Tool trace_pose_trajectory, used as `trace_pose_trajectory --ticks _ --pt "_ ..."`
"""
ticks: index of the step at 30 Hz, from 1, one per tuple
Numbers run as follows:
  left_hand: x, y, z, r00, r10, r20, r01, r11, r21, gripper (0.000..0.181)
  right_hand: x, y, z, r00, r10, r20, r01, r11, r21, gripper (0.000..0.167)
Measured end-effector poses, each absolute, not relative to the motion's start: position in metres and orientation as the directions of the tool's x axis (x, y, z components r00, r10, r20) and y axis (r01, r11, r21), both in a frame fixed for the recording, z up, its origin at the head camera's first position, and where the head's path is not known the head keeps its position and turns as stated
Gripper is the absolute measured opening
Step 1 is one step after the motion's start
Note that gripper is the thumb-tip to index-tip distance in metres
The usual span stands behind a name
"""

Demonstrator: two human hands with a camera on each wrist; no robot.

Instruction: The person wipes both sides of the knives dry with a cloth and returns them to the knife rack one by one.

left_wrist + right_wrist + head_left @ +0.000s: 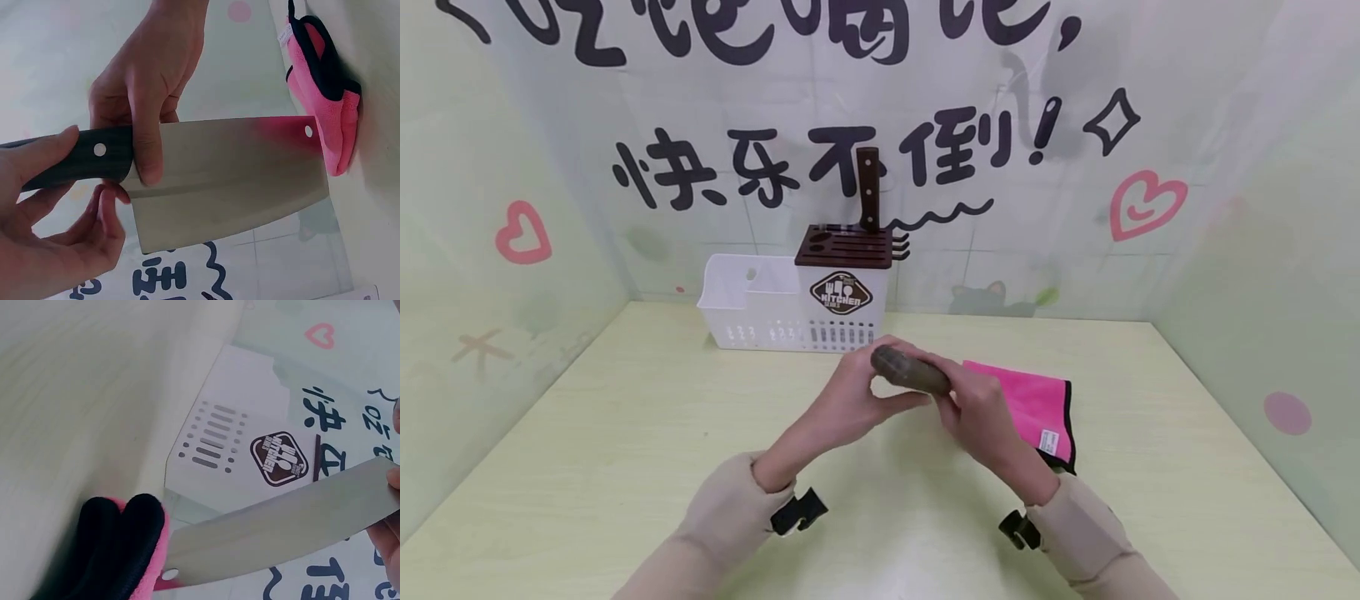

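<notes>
A cleaver hangs upright between both hands, its dark handle (913,371) uppermost. Its broad steel blade (231,181) points down to the table; the head view hides it. My left hand (850,396) holds the handle with thumb and fingers, some fingers loosely bent beside it. The right hand (981,412) grips where handle meets blade, its thumb (148,147) flat on the steel. Near the blade's low end lies a folded pink cloth (1033,400) with black edging; whether they touch I cannot tell. Only fingertips (390,540) of the right hand show in the right wrist view.
A white knife holder (842,296) with a brown slotted top stands at the back, a brown knife handle (868,187) rising from it. A white perforated basket (748,287) adjoins its left side. The pale table (625,467) meets printed walls behind and on both sides.
</notes>
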State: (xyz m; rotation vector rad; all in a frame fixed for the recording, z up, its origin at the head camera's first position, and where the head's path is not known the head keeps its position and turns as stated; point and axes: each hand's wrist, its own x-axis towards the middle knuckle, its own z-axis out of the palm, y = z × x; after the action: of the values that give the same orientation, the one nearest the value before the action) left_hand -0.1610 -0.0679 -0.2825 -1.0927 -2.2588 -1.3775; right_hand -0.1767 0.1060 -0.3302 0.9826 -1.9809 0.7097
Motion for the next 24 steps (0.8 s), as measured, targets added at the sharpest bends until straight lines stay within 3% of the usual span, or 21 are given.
trace_pose_trajectory --ticks 5,9,13,24 --pt "-0.167 -0.061 -0.279 -0.611 0.426 0.668 0.788 0.244 0.565 0.036 -0.180 0.105 -0.327 -0.404 -0.341 0.849 -0.830 0.527 -0.183 0.027" --pt "-0.171 -0.060 -0.275 -0.595 0.432 0.678 0.799 0.224 0.559 0.026 -0.184 0.103 -0.323 -0.412 -0.313 0.856 -0.836 0.503 -0.219 0.022" --pt "-0.176 -0.059 -0.269 -0.609 0.444 0.657 0.789 0.252 0.561 0.017 -0.186 0.101 -0.319 -0.430 -0.293 0.854 -0.831 0.497 -0.248 0.018" --pt "-0.193 -0.061 -0.250 -0.697 0.511 0.503 0.668 0.208 0.715 0.020 -0.193 0.095 -0.315 -0.544 -0.255 0.799 -0.800 0.444 -0.404 0.022"
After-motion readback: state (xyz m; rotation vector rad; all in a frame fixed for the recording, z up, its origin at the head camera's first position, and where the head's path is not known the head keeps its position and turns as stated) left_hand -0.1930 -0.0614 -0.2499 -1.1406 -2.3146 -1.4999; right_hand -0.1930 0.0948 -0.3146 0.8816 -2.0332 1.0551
